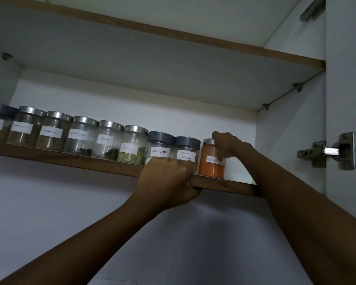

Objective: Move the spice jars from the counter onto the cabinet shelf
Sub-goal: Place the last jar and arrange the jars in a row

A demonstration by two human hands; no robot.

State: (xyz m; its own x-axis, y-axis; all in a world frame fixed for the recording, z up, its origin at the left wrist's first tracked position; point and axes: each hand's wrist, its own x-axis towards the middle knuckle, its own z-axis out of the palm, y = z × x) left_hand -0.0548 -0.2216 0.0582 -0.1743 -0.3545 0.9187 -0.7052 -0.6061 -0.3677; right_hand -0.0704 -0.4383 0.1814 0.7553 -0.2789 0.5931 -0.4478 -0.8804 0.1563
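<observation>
Looks nearly done: nine spice jars (108, 138) shelved, right hand (227, 145) fingers curled round the red chilli jar (211, 168), left hand (164, 179) fingers gripping the cabinet shelf (70, 159) edge.

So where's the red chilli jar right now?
The chilli jar stands at the right end of the row on the shelf in the head view, just right of the Garam Masala jar, gripped by the right hand.
</observation>
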